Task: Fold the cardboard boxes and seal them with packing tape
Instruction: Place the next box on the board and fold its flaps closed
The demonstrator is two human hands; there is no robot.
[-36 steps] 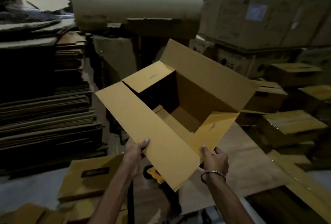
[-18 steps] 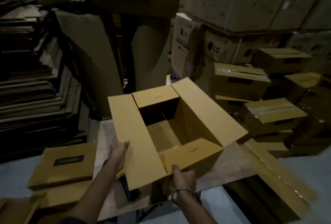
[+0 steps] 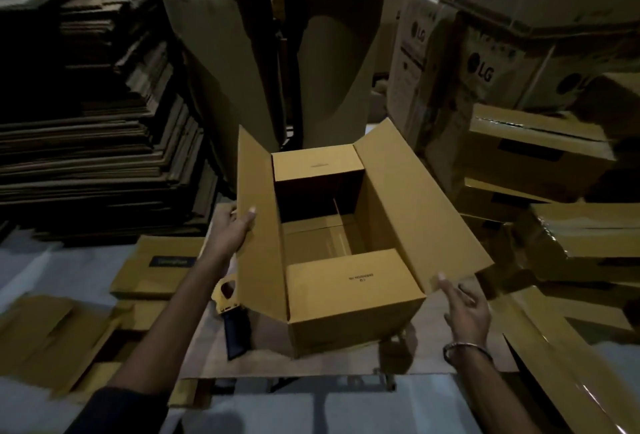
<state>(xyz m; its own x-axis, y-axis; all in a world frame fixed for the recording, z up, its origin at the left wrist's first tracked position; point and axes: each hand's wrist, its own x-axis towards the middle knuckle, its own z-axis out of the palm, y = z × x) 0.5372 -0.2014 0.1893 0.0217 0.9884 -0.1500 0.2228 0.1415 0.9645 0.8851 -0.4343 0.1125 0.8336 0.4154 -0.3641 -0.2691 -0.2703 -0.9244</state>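
A yellow-brown cardboard box stands upright on a wooden work board, its top open. The two short flaps lie folded inward; the two long flaps stand out to the sides. My left hand grips the outer edge of the left long flap, thumb on its inner face. My right hand touches the near corner of the right long flap with straight fingers. A yellow and black tape dispenser lies on the board just left of the box, partly hidden by the left flap.
A tall stack of flat cardboard fills the left. Flattened yellow boxes lie on the floor at lower left. Taped boxes and large printed cartons crowd the right. Tall cardboard rolls stand behind.
The box has come down from mid-air and now stands on the board. My left hand shifted up the left flap; my right hand left the near short flap for the right long flap's corner.
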